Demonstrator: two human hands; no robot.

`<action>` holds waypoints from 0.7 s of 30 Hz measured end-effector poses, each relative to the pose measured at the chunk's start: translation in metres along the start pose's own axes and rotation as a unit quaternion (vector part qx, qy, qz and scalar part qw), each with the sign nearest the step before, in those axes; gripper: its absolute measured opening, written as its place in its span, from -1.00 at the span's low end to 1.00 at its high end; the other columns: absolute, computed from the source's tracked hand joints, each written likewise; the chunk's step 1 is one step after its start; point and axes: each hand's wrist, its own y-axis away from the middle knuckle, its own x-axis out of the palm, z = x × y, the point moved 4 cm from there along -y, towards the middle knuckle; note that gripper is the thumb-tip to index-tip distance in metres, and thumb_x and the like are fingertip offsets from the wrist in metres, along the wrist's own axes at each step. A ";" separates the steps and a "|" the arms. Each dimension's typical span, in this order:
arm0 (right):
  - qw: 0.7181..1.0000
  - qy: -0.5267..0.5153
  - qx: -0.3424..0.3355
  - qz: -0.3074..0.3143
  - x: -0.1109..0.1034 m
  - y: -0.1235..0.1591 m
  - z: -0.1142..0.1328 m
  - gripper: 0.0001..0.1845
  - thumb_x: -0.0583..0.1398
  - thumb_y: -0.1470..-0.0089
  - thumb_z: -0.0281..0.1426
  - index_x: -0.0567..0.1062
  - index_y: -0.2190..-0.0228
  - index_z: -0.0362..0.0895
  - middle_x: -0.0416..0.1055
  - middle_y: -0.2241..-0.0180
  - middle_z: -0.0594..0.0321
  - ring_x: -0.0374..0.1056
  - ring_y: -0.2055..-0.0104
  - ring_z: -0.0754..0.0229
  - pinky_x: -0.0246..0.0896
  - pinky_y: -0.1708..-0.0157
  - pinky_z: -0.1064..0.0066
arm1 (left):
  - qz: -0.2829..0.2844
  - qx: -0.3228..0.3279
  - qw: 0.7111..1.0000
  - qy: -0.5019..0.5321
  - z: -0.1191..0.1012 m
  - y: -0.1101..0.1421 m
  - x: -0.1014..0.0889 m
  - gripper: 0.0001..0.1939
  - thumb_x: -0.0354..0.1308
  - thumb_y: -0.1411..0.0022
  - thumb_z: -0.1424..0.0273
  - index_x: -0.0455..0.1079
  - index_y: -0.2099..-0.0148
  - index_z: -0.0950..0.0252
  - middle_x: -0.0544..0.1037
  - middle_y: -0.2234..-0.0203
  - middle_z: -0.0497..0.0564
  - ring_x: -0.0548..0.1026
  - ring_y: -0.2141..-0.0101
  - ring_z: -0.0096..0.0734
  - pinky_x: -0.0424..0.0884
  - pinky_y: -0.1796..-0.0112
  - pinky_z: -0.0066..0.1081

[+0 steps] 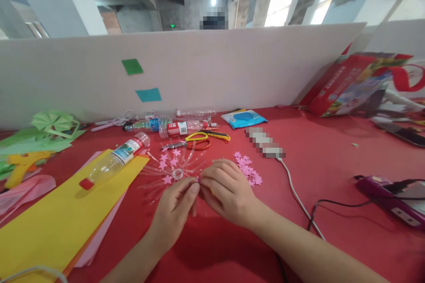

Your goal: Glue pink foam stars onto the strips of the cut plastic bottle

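Observation:
My left hand [174, 210] and my right hand [223, 192] meet fingertip to fingertip over the red table [332, 163]. Both pinch at the near edge of a clear plastic bottle piece cut into radiating strips [177, 171], with pink paper stars stuck on its strip ends. A tiny pink bit shows between the fingertips; I cannot make out more. A small heap of loose pink stars [248, 169] lies just right of my right hand.
An empty red-capped bottle [114, 161] lies on a yellow paper sheet [49, 225]. Scissors [195, 141], more bottles [179, 128], a wipes pack [244, 118], green paper [43, 130] at back. Power strip [264, 142] with cable, purple device [392, 199], red box [348, 84] on right.

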 end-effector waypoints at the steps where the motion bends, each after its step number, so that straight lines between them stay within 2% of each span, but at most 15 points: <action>1: 1.000 -0.012 0.002 0.002 0.001 0.000 0.001 -0.89 0.11 -0.12 -0.53 0.41 0.30 -0.15 0.47 0.30 0.14 0.29 0.23 0.13 0.24 0.15 0.24 | 0.002 -0.006 1.000 0.009 0.000 -0.001 0.000 -0.72 -0.03 -0.26 0.18 0.32 0.36 0.25 0.28 0.72 -0.18 0.19 0.70 -0.58 0.14 0.66 -0.54; 4: 0.994 -0.077 0.075 -0.010 -0.001 0.000 -0.005 -0.90 0.11 -0.12 -0.49 0.42 0.31 -0.12 0.45 0.32 0.16 0.32 0.26 0.15 0.26 0.21 0.27 | 0.010 -0.008 1.000 0.011 -0.002 -0.002 -0.002 -0.74 -0.03 -0.26 0.21 0.30 0.38 0.25 0.28 0.72 -0.19 0.19 0.71 -0.58 0.13 0.66 -0.54; 8: 0.966 -0.170 0.194 -0.007 -0.002 0.000 -0.018 -0.93 0.14 -0.09 -0.48 0.44 0.39 -0.13 0.41 0.30 0.17 0.34 0.23 0.17 0.27 0.21 0.32 | 0.032 0.000 0.999 -0.028 0.000 0.000 0.000 -0.71 -0.04 -0.27 0.24 0.28 0.45 0.26 0.30 0.68 -0.16 0.23 0.67 -0.59 0.17 0.60 -0.54; 12: 0.943 -0.238 0.229 0.048 0.003 -0.002 -0.020 -0.85 0.14 -0.04 -0.53 0.38 0.53 -0.12 0.40 0.35 0.24 0.34 0.26 0.22 0.24 0.21 0.35 | 0.036 -0.008 0.998 -0.041 0.002 0.000 0.001 -0.71 -0.04 -0.26 0.24 0.27 0.46 0.26 0.33 0.66 -0.15 0.23 0.67 -0.59 0.18 0.59 -0.54; 16: 0.936 -0.247 0.241 0.068 -0.001 -0.005 -0.022 -0.85 0.12 -0.06 -0.53 0.37 0.51 -0.13 0.41 0.35 0.24 0.34 0.23 0.22 0.22 0.19 0.38 | 0.036 0.000 0.999 -0.035 -0.001 0.000 0.000 -0.74 -0.02 -0.24 0.26 0.29 0.45 0.26 0.35 0.64 -0.15 0.23 0.67 -0.60 0.18 0.61 -0.56; 18: 0.939 -0.214 0.235 0.128 -0.008 -0.005 -0.027 -0.88 0.13 -0.11 -0.48 0.41 0.46 -0.14 0.42 0.36 0.23 0.34 0.26 0.24 0.21 0.23 0.42 | 0.018 0.029 0.997 -0.065 -0.005 0.001 -0.006 -0.75 -0.01 -0.23 0.28 0.29 0.46 0.26 0.34 0.64 -0.15 0.23 0.66 -0.60 0.19 0.60 -0.56; 19: 0.938 -0.177 0.236 0.182 -0.011 -0.004 -0.031 -0.88 0.13 -0.12 -0.45 0.43 0.44 -0.14 0.42 0.37 0.24 0.35 0.30 0.24 0.20 0.28 0.44 | 0.001 0.052 0.995 -0.086 -0.008 0.001 -0.010 -0.76 0.00 -0.23 0.30 0.30 0.45 0.26 0.34 0.62 -0.15 0.24 0.64 -0.59 0.20 0.59 -0.56; 21: 0.916 -0.025 0.280 0.287 -0.018 0.004 -0.046 -0.88 0.17 -0.10 -0.38 0.47 0.41 -0.16 0.43 0.39 0.21 0.35 0.36 0.19 0.16 0.36 0.41 | -0.042 0.091 0.988 -0.116 -0.012 0.002 -0.019 -0.79 0.01 -0.23 0.32 0.29 0.45 0.25 0.33 0.61 -0.15 0.25 0.62 -0.58 0.22 0.57 -0.56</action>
